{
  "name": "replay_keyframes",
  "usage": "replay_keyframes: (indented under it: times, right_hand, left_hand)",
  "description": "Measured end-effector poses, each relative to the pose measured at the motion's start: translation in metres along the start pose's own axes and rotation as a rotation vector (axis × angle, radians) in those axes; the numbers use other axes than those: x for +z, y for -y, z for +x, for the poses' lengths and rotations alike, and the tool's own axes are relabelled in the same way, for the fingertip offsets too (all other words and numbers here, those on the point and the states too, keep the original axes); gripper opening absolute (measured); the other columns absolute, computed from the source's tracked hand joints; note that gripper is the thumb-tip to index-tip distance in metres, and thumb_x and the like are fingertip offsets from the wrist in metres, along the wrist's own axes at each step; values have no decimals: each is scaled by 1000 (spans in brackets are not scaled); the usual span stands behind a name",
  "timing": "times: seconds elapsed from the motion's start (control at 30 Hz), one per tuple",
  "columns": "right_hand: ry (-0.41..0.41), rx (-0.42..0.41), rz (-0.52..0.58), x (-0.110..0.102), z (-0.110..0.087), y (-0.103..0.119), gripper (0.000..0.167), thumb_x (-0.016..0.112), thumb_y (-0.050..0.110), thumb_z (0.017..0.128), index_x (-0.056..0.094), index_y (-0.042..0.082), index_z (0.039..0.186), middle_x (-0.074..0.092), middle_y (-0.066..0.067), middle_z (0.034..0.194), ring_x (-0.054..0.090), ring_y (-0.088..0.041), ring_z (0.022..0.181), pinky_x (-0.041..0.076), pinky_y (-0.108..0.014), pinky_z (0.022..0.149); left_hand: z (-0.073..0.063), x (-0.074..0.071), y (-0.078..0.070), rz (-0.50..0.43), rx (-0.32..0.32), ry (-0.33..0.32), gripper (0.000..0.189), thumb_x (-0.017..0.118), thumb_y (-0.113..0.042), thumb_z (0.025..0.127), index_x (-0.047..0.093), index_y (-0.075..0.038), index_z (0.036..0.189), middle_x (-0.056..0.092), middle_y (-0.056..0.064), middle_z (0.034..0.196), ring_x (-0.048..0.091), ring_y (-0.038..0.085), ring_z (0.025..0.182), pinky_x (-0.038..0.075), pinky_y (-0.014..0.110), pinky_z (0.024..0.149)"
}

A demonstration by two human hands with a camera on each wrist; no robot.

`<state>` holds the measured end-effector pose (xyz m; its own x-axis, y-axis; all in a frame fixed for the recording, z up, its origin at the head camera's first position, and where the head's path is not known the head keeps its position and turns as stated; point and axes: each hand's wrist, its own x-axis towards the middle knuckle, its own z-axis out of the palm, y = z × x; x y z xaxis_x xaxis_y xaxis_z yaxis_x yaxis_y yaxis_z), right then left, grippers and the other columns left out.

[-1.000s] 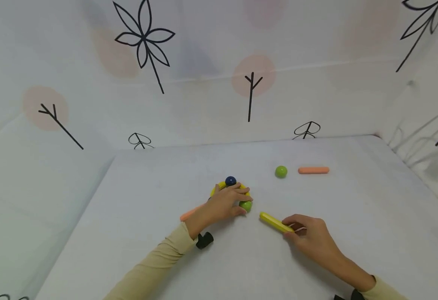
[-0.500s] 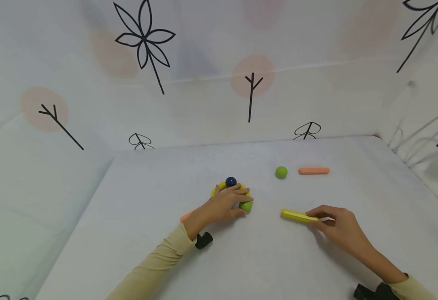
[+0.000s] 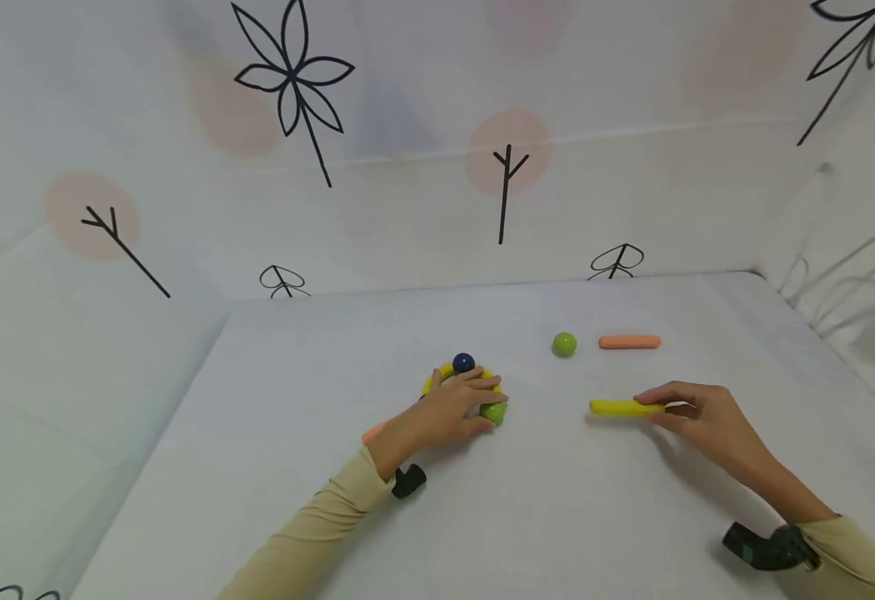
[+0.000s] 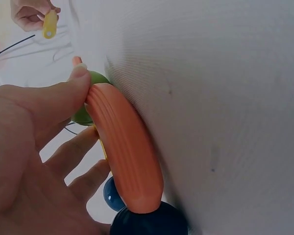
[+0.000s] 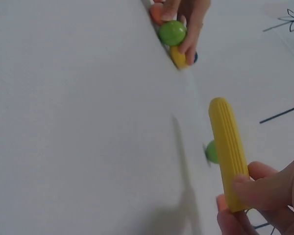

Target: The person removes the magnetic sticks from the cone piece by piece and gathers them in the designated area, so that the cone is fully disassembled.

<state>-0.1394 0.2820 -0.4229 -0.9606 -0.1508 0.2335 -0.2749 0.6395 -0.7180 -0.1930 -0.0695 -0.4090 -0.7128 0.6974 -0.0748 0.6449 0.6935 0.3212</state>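
Observation:
My left hand (image 3: 448, 412) lies spread over a cluster of toy sticks and balls on the table. Its thumb and fingers straddle a green ball (image 3: 493, 413); the fingers look fairly straight. Yellow curved sticks (image 3: 439, 377) and a dark blue ball (image 3: 463, 362) show past the fingers. In the left wrist view, an orange curved stick (image 4: 125, 147) runs from the green ball to a large-looking dark blue ball (image 4: 149, 220). Off to the right, my right hand (image 3: 700, 421) pinches one end of a straight, ridged yellow stick (image 5: 228, 152), just above the table.
Farther back lie a loose green ball (image 3: 564, 344) and an orange stick (image 3: 629, 342). Another orange stick end (image 3: 375, 432) pokes out beside the left wrist. White table (image 3: 550, 533) meets a patterned cloth wall (image 3: 400, 225). Dark devices (image 3: 771, 547) sit on both wrists.
My right hand has carried the yellow stick away to the right and back, turning it from slanted to nearly level across the view. The left hand stays on the cluster.

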Motion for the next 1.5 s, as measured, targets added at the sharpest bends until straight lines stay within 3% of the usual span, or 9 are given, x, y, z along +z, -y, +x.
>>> replay_keyframes:
  times: [0.17, 0.53, 0.73, 0.97, 1.17, 1.33, 1.5]
  right_hand:
    - [-5, 1, -16, -9, 10, -12, 21, 74, 0, 79, 72, 4, 99, 69, -10, 98, 60, 5, 81, 48, -11, 67]
    - [6, 88, -92, -21, 29, -36, 20, 69, 4, 84, 71, 2, 104, 66, -20, 105, 49, 11, 81, 47, -12, 63]
    - [17, 131, -96, -23, 40, -45, 21, 69, 8, 86, 70, 1, 106, 64, -22, 109, 51, -5, 87, 46, -17, 61]
    - [26, 141, -116, -22, 50, -53, 22, 68, 6, 85, 69, 1, 106, 63, -22, 111, 50, -10, 90, 45, -14, 63]
    - [27, 149, -121, -18, 56, -53, 22, 68, 1, 84, 68, -3, 106, 61, -27, 111, 54, -33, 96, 44, -13, 62]
    - [15, 163, -144, -17, 59, -52, 22, 67, 1, 84, 67, -5, 105, 58, -29, 112, 53, -40, 98, 45, -16, 61]
    - [3, 151, -187, -16, 59, -49, 23, 69, 2, 83, 66, -4, 105, 58, -29, 111, 52, -40, 96, 51, -34, 66]
  left_hand:
    - [0, 1, 0, -4, -1, -3, 44, 63, -35, 91, 55, -28, 134, 37, -6, 148, 20, 19, 142, 13, 73, 99]
    - [0, 3, -1, -9, 4, -8, 44, 63, -35, 91, 56, -28, 133, 37, -7, 148, 21, 19, 141, 14, 73, 99]
    - [-1, -1, 0, -15, 3, 24, 45, 62, -34, 92, 53, -28, 136, 36, -7, 149, 19, 18, 142, 13, 71, 100]
    - [3, -15, 4, 25, 19, 156, 50, 59, -29, 94, 44, -34, 142, 31, -9, 151, 17, 17, 142, 20, 66, 101]
    - [4, -18, 7, 51, 48, 212, 49, 53, -34, 97, 39, -36, 144, 27, -8, 153, 14, 19, 143, 22, 64, 100]
    - [3, -15, 3, 94, 23, 208, 50, 47, -40, 99, 34, -36, 147, 23, -8, 155, 14, 19, 143, 22, 64, 101]
    - [2, -5, -7, 203, -62, 133, 55, 40, -46, 99, 24, -33, 151, 19, 0, 156, 20, 21, 141, 30, 62, 99]
